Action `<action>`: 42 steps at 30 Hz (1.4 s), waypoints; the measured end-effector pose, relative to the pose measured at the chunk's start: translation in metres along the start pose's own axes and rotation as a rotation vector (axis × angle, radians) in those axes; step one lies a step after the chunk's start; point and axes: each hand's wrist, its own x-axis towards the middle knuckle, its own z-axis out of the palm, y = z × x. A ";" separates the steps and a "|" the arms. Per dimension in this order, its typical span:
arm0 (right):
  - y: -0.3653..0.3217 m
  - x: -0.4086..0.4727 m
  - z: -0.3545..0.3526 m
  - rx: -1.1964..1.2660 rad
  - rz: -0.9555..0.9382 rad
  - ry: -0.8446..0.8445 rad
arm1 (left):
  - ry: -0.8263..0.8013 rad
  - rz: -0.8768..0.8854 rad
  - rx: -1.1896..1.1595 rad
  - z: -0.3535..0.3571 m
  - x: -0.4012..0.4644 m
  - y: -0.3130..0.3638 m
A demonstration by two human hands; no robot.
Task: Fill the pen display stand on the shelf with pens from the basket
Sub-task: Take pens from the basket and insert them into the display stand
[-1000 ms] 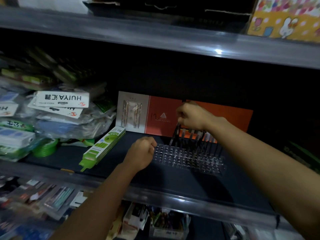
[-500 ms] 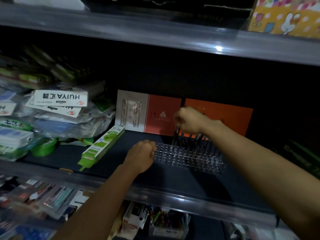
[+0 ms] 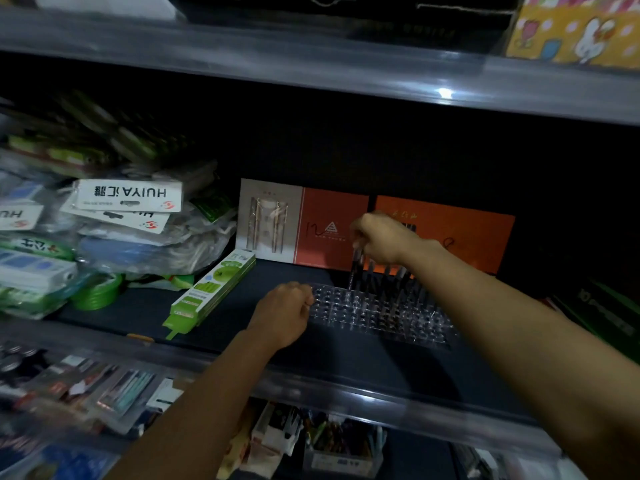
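Lowering slim, light, rigid pen [image 3: 354,271] into clear display stand [image 3: 381,315], my right hand [image 3: 382,239] pinching top end; my left hand [image 3: 282,315], fingers curled, steadies stand's 9 o'clock edge.

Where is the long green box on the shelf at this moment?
The green box lies left of the clear pen stand, just beyond the left hand, below the bagged packets.

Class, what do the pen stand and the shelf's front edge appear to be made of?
Pen stand: probably clear, glossy plastic; the dark shelf shows through its grid of holes, which glint. Shelf's front edge: seemingly translucent plastic strip; it looks greyish and faintly shiny, though blurred.
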 end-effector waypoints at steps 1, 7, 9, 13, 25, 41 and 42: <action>0.000 0.000 0.000 0.002 -0.002 0.000 | 0.000 -0.001 -0.001 0.000 0.000 0.000; -0.004 -0.002 -0.003 0.012 -0.003 -0.004 | -0.007 -0.012 -0.002 -0.001 -0.002 -0.002; -0.006 -0.003 -0.002 -0.007 -0.009 -0.008 | -0.008 -0.010 0.000 -0.002 -0.002 -0.002; -0.006 -0.001 0.004 -0.041 -0.029 0.001 | -0.015 -0.014 0.004 -0.002 -0.003 -0.002; -0.017 -0.013 0.015 -0.252 -0.168 0.167 | -0.011 -0.051 0.068 -0.021 -0.007 0.005; -0.149 -0.063 0.085 -0.092 -0.402 0.181 | 0.015 -0.185 0.456 -0.093 -0.100 -0.024; -0.160 -0.065 0.092 -0.073 -0.419 0.184 | 0.002 -0.195 0.472 -0.096 -0.112 -0.031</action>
